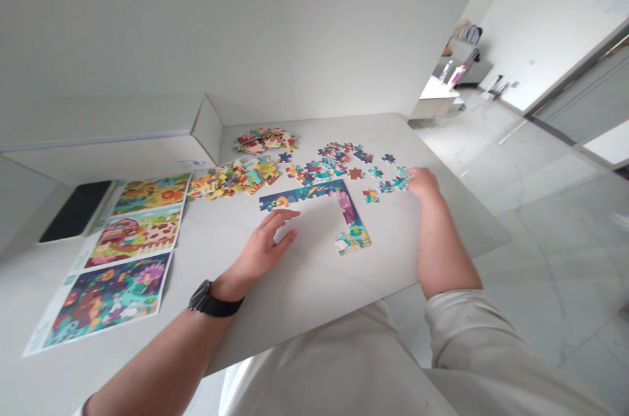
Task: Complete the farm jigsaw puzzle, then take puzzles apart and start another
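My left hand [268, 242], a black watch [213, 300] on its wrist, rests over the table with thumb and fingers apart, holding nothing. Just beyond it lies a joined strip of dark blue jigsaw puzzle [304, 192]. The strip turns a corner and runs down through a purple part [346, 208] to a green and yellow corner [358, 239]. At the right side of the table my right hand [423, 183] has its fingers closed at a teal puzzle piece [401, 178], beside other teal pieces [387, 187]; its fingertips are partly hidden.
Loose pieces lie in a yellow heap [230, 179], a reddish heap [265, 140] and a dark multicoloured heap [329, 164]. A picture sheet [118, 252] with 3 scenes, a dark phone-like slab [76, 211] and a white box [108, 141] are at left. The table edge [462, 196] runs along the right.
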The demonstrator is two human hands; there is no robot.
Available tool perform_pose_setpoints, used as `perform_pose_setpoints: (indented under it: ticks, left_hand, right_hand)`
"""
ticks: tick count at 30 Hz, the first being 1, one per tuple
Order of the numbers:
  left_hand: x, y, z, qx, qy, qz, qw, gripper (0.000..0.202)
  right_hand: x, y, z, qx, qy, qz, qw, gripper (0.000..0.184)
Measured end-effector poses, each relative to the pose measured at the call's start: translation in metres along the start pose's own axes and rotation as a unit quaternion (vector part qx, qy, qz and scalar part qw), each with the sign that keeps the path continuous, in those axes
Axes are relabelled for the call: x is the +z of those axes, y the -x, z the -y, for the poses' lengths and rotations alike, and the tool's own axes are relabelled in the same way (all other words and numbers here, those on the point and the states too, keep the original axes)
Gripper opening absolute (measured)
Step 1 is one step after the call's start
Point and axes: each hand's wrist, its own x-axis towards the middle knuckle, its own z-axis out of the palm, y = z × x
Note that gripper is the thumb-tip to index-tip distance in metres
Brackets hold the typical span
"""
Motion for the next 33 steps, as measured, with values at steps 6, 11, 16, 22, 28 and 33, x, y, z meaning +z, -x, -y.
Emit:
perform_pose_setpoints:
  ticks: [6, 11, 16, 22, 28, 33]
  left_hand:
    - [0.0, 0.0, -0.001, -0.002, 0.005, 0.001, 1.0, 0.036]
    - [0.0, 0.0, -0.002, 0.003, 0.005, 0.008, 1.0, 0.037]
    - [-0.001, 0.0, -0.003, -0.002, 0.001, 0.008, 1.0, 0.038]
    - [-0.001, 0.001, 0.0, 0.001, 0.004, 0.01, 1.0, 0.038]
    - [0.001, 0.001, 0.003, 0.005, 0.002, 0.012, 1.0, 0.038]
    - [0.001, 0.001, 0.002, 0.01, -0.004, 0.015, 1.0, 0.038]
  right_hand:
    - [-0.009, 0.008, 0.016, 0.098, 0.023, 0.03, 0.994, 0.05]
    - [-0.017, 0.014, 0.023, 0.114, 0.044, 0.044, 0.992, 0.054]
    - [-0.019, 0.015, 0.023, 0.146, 0.034, 0.017, 0.989, 0.055]
    - [-0.016, 0.014, 0.022, 0.154, 0.025, 0.015, 0.988, 0.05]
    - [-0.016, 0.014, 0.024, 0.148, 0.031, 0.02, 0.988, 0.047]
    - [-0.017, 0.016, 0.029, 0.123, 0.035, 0.042, 0.991, 0.049]
